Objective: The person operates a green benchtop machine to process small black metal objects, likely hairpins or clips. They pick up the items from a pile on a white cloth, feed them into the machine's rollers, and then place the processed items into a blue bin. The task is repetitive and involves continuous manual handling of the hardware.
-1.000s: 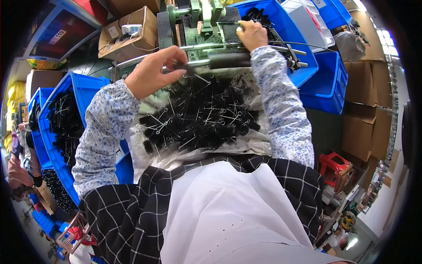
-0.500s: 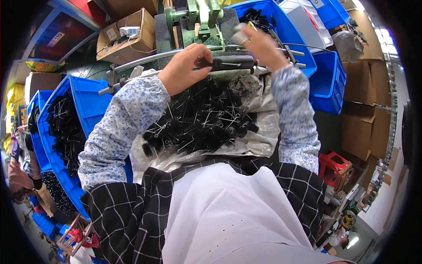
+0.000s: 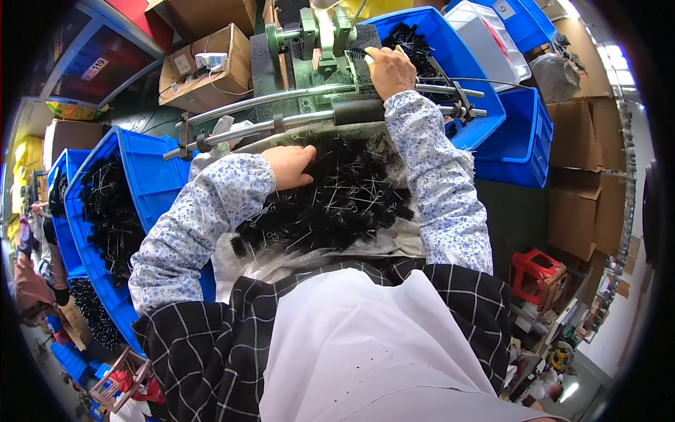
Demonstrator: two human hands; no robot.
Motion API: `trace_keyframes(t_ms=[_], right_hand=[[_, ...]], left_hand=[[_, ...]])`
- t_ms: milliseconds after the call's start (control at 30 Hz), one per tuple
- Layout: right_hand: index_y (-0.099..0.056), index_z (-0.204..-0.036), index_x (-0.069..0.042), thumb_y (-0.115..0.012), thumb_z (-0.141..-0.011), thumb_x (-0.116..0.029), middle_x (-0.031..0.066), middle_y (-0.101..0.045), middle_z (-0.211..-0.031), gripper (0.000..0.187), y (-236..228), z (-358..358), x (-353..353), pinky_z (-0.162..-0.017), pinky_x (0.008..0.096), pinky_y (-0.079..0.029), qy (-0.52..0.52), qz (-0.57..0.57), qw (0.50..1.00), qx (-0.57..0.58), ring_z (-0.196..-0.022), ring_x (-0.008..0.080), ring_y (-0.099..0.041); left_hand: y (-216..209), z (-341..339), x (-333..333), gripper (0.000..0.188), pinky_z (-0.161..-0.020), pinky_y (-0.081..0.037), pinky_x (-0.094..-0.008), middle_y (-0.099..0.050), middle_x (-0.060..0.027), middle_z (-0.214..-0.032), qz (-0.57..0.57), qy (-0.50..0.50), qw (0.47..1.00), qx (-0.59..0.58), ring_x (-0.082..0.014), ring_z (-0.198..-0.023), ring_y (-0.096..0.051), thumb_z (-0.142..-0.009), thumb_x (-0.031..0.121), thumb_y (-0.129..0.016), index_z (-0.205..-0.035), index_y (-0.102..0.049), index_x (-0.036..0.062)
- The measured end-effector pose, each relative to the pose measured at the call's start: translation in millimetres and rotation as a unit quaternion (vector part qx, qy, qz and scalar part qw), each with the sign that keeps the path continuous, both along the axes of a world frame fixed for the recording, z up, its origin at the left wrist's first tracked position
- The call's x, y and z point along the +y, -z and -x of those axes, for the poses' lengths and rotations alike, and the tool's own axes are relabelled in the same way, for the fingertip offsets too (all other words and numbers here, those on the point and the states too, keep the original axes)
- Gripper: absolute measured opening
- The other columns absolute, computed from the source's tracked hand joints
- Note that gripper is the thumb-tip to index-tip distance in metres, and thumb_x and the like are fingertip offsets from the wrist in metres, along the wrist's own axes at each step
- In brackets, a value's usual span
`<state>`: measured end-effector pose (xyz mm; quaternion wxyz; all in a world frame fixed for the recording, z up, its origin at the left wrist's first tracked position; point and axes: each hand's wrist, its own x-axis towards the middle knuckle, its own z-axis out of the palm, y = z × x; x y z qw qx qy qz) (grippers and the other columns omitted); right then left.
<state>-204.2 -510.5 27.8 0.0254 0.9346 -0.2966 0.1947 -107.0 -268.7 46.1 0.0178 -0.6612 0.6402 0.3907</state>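
My right hand is up beside the green machine, its fingers closed on a small black twisted-wire brush. The brush's bristly end points left toward the machine's middle. Yellow covers show on some of these fingers. My left hand is low over the left of a pile of black wire brushes with looped metal stems. Its thumb and forefinger are apart, with nothing visible between them; the other fingers are hidden. The pile lies on a whitish cloth in front of me.
Metal rails with a black sleeve cross between the pile and the machine. A blue bin holding black brushes stands at the far right, another blue bin at the left. A cardboard box sits left of the machine.
My left hand has come down from the rails to the brush pile. My right hand, blurred before, has moved left to the machine, where the brush now shows in its fingers.
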Motion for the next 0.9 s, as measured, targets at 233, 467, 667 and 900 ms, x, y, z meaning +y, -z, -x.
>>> trace_keyframes(t_ms=[233, 467, 667, 900], right_hand=[[-0.066, -0.100, -0.016, -0.059, -0.079, -0.020, 0.0059, -0.063, -0.083, 0.022, 4, -4, -4, -0.078, 0.0356, -0.046, -0.008, -0.030, 1.000, 0.001, -0.080, 0.0235, -0.060], [-0.068, -0.095, -0.019, -0.058, -0.078, -0.015, 0.0041, -0.064, -0.084, 0.021, 16, -10, -18, -0.074, 0.0340, -0.047, -0.054, 0.004, 0.998, -0.035, -0.079, 0.0230, -0.058], [-0.061, -0.111, -0.017, -0.058, -0.080, -0.027, 0.0025, -0.060, -0.100, 0.032, 13, -6, -23, -0.082, 0.0378, -0.039, -0.028, 0.029, 0.999, 0.030, -0.095, 0.0219, -0.052], [-0.062, -0.102, -0.011, -0.057, -0.075, -0.025, 0.0073, -0.063, -0.089, 0.030, 29, 5, -19, -0.075, 0.0414, -0.042, 0.007, -0.023, 0.999, -0.047, -0.093, 0.0244, -0.058]], left_hand=[[10, -1, 1, 0.035, -0.076, -0.046, -0.0409, -0.059, -0.0171, -0.089, 0.002, 0.030, 0.998, 0.058, -0.0344, -0.088, -0.058, -0.074, 0.022, -0.066, -0.097, -0.047, 0.0046], [-16, -13, 2, 0.030, -0.072, -0.047, -0.0395, -0.061, -0.0151, -0.083, 0.028, -0.017, 0.983, 0.182, -0.0316, -0.082, -0.060, -0.070, 0.017, -0.066, -0.094, -0.050, 0.0053], [-51, -30, 0, 0.031, -0.061, -0.042, -0.0288, -0.058, -0.0082, -0.079, 0.191, -0.124, 0.957, 0.181, -0.0154, -0.065, -0.051, -0.075, 0.016, -0.070, -0.096, -0.051, 0.0045], [-71, -35, 5, 0.024, -0.053, -0.037, -0.0221, -0.049, 0.0010, -0.072, 0.206, -0.159, 0.948, 0.183, -0.0058, -0.059, -0.039, -0.076, 0.015, -0.070, -0.093, -0.056, 0.0048]])
